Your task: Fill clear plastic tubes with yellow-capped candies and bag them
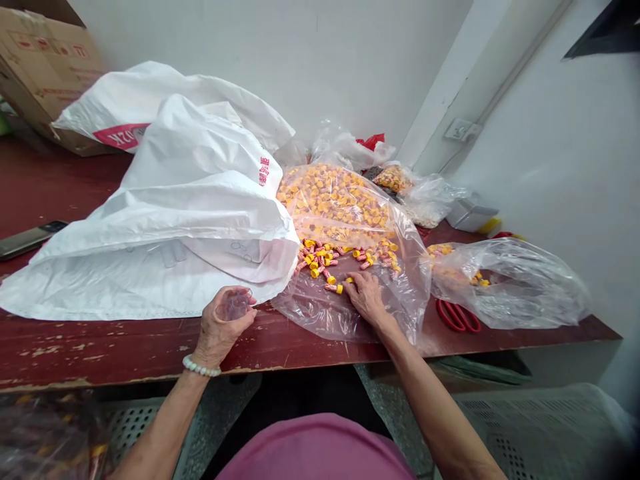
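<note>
My left hand, with a beaded bracelet at the wrist, curls around a small clear plastic piece at the front of the table. Whether that piece is a little bag or a cup, I cannot tell. Over the mouth of a large clear plastic bag, my right hand has its fingertips on a small yellow-capped tube, partly hidden by them. Another yellow-capped tube lies just left of these fingers. Behind them, loose tubes spill from the heap inside the bag.
White woven sacks cover the table's left side, beside a phone. To the right are red-handled scissors and another clear bag with some tubes. A cardboard box stands at back left. Perforated crates sit below.
</note>
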A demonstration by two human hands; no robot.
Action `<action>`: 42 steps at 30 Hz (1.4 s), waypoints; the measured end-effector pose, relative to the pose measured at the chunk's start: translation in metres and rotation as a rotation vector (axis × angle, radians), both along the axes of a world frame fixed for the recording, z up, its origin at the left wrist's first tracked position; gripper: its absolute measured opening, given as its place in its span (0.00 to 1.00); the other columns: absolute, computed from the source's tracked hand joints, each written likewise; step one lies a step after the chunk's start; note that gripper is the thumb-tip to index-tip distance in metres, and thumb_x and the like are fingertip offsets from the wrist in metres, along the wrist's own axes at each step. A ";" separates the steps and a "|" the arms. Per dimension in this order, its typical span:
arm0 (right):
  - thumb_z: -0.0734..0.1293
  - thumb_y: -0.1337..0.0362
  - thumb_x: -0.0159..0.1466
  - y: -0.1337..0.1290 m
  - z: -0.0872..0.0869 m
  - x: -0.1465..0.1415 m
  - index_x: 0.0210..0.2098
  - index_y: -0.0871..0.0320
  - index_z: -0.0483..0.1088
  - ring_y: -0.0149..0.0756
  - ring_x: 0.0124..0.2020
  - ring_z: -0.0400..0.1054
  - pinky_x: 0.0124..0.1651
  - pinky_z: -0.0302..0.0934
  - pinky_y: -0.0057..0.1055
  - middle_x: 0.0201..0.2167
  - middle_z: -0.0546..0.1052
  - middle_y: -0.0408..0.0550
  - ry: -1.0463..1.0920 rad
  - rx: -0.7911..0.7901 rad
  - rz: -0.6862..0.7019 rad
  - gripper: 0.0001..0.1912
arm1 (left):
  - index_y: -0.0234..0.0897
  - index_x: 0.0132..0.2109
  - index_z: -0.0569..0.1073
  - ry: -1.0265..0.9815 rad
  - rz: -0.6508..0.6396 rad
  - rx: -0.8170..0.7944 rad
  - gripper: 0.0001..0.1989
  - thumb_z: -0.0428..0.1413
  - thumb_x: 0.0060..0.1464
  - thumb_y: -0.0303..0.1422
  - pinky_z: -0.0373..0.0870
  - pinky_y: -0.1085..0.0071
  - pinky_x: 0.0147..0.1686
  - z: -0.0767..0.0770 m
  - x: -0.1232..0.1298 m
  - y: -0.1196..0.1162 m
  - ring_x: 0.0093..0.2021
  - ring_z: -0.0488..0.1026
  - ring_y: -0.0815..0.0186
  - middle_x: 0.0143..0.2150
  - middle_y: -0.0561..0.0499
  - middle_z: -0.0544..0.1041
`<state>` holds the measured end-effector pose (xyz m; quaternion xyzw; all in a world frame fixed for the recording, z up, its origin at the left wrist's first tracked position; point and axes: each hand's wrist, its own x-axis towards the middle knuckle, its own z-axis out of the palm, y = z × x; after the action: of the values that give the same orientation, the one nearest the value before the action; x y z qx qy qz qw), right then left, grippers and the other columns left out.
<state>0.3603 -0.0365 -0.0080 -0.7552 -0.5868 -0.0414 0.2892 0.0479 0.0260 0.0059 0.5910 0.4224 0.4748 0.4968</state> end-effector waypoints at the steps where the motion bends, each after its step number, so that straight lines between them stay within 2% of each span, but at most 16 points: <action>1: 0.64 0.64 0.60 -0.005 0.000 0.003 0.41 0.60 0.72 0.45 0.44 0.64 0.50 0.56 0.43 0.40 0.72 0.56 0.010 -0.018 -0.003 0.11 | 0.35 0.41 0.68 0.018 0.007 0.014 0.19 0.63 0.39 0.28 0.72 0.73 0.36 0.000 0.001 -0.001 0.34 0.74 0.68 0.35 0.50 0.75; 4: 0.64 0.65 0.59 -0.013 0.004 0.006 0.41 0.60 0.72 0.43 0.41 0.66 0.47 0.59 0.40 0.37 0.73 0.55 0.069 -0.028 -0.016 0.11 | 0.35 0.41 0.67 0.047 -0.004 0.034 0.18 0.61 0.40 0.27 0.72 0.72 0.36 -0.001 0.005 -0.006 0.34 0.74 0.67 0.34 0.50 0.75; 7: 0.61 0.63 0.61 -0.016 0.017 -0.010 0.43 0.62 0.70 0.39 0.38 0.68 0.44 0.62 0.37 0.37 0.74 0.54 0.204 0.005 -0.018 0.14 | 0.35 0.41 0.67 0.073 -0.052 0.054 0.18 0.60 0.40 0.26 0.72 0.72 0.37 0.001 0.012 -0.018 0.34 0.75 0.67 0.34 0.49 0.75; 9: 0.62 0.58 0.62 -0.016 0.032 -0.035 0.44 0.61 0.69 0.35 0.34 0.69 0.39 0.63 0.34 0.36 0.75 0.51 0.480 0.074 0.056 0.15 | 0.34 0.42 0.67 0.096 -0.092 0.072 0.17 0.59 0.41 0.25 0.72 0.71 0.37 0.005 0.016 -0.027 0.34 0.75 0.66 0.35 0.49 0.75; 12: 0.67 0.56 0.58 -0.017 0.054 -0.086 0.41 0.58 0.70 0.30 0.29 0.68 0.35 0.64 0.30 0.32 0.75 0.45 0.993 0.181 0.266 0.15 | 0.34 0.42 0.67 0.137 -0.150 0.094 0.17 0.57 0.41 0.24 0.72 0.72 0.36 0.013 0.022 -0.038 0.34 0.75 0.66 0.35 0.49 0.75; 14: 0.69 0.57 0.56 -0.017 0.063 -0.118 0.38 0.57 0.70 0.28 0.27 0.67 0.35 0.64 0.29 0.29 0.74 0.42 1.173 0.197 0.384 0.13 | 0.34 0.42 0.68 0.181 -0.174 0.126 0.17 0.57 0.41 0.24 0.71 0.72 0.36 0.019 0.025 -0.044 0.34 0.74 0.67 0.35 0.50 0.75; 16: 0.70 0.58 0.56 -0.016 0.063 -0.140 0.37 0.57 0.70 0.28 0.27 0.68 0.35 0.64 0.29 0.29 0.74 0.42 1.225 0.176 0.440 0.12 | 0.34 0.42 0.68 0.224 -0.185 0.161 0.16 0.57 0.41 0.24 0.70 0.73 0.35 0.023 0.026 -0.048 0.33 0.73 0.68 0.34 0.50 0.75; 19: 0.68 0.57 0.58 -0.018 0.056 -0.150 0.37 0.57 0.70 0.31 0.31 0.69 0.38 0.65 0.32 0.32 0.75 0.45 1.062 0.155 0.458 0.11 | 0.34 0.40 0.69 0.258 -0.188 0.171 0.15 0.57 0.41 0.25 0.69 0.74 0.33 0.027 0.026 -0.052 0.31 0.71 0.69 0.33 0.52 0.74; 21: 0.65 0.59 0.61 -0.022 0.053 -0.145 0.36 0.56 0.71 0.35 0.40 0.69 0.46 0.63 0.37 0.38 0.75 0.48 0.792 0.180 0.521 0.08 | 0.33 0.40 0.69 0.261 -0.188 0.159 0.15 0.57 0.41 0.25 0.68 0.74 0.32 0.029 0.025 -0.053 0.31 0.71 0.69 0.33 0.52 0.74; 24: 0.61 0.63 0.64 -0.032 0.053 -0.138 0.38 0.55 0.72 0.39 0.52 0.61 0.55 0.55 0.43 0.50 0.70 0.51 0.392 0.206 0.633 0.09 | 0.33 0.39 0.69 0.256 -0.189 0.170 0.14 0.57 0.41 0.25 0.68 0.74 0.34 0.030 0.023 -0.053 0.34 0.71 0.68 0.35 0.51 0.74; 30: 0.58 0.60 0.66 -0.035 0.051 -0.135 0.48 0.52 0.68 0.39 0.57 0.57 0.57 0.54 0.42 0.57 0.63 0.50 0.196 0.098 0.667 0.14 | 0.35 0.38 0.69 0.275 -0.206 0.170 0.13 0.57 0.40 0.25 0.67 0.75 0.34 0.024 0.021 -0.043 0.32 0.71 0.69 0.34 0.52 0.74; 32: 0.56 0.60 0.67 -0.025 0.045 -0.122 0.51 0.52 0.66 0.38 0.56 0.57 0.57 0.55 0.40 0.55 0.64 0.50 0.174 0.136 0.581 0.15 | 0.34 0.38 0.68 0.227 -0.172 0.093 0.14 0.57 0.40 0.24 0.68 0.74 0.33 0.021 0.020 -0.039 0.32 0.72 0.69 0.33 0.52 0.74; 35: 0.59 0.61 0.65 -0.007 0.028 -0.085 0.50 0.56 0.68 0.43 0.51 0.60 0.53 0.57 0.41 0.49 0.66 0.55 0.073 0.159 0.243 0.16 | 0.34 0.38 0.67 0.125 -0.139 -0.018 0.15 0.57 0.39 0.24 0.68 0.74 0.33 0.019 0.017 -0.035 0.33 0.72 0.68 0.31 0.51 0.75; 37: 0.61 0.62 0.63 0.001 0.015 -0.060 0.46 0.58 0.69 0.45 0.46 0.62 0.49 0.58 0.42 0.43 0.68 0.56 -0.012 0.069 0.087 0.14 | 0.34 0.39 0.66 0.057 -0.140 -0.069 0.16 0.58 0.39 0.24 0.68 0.75 0.31 0.018 0.015 -0.034 0.31 0.72 0.69 0.31 0.52 0.75; 39: 0.60 0.63 0.63 0.004 0.004 -0.043 0.42 0.59 0.70 0.44 0.42 0.63 0.46 0.59 0.41 0.39 0.69 0.55 -0.020 0.012 0.056 0.12 | 0.35 0.38 0.66 0.004 -0.149 -0.116 0.15 0.58 0.39 0.25 0.66 0.76 0.26 0.018 0.014 -0.035 0.28 0.70 0.71 0.30 0.53 0.75; 42: 0.58 0.62 0.64 0.000 -0.001 -0.040 0.38 0.59 0.69 0.41 0.39 0.64 0.44 0.59 0.37 0.36 0.70 0.54 0.071 0.065 0.119 0.10 | 0.35 0.38 0.66 -0.001 -0.163 -0.130 0.15 0.58 0.39 0.26 0.65 0.77 0.24 0.018 0.016 -0.036 0.27 0.70 0.71 0.31 0.53 0.74</action>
<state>0.3201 -0.0363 -0.0091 -0.7102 -0.6183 -0.0163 0.3362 0.0635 -0.0102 0.0235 0.5898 0.4024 0.4047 0.5713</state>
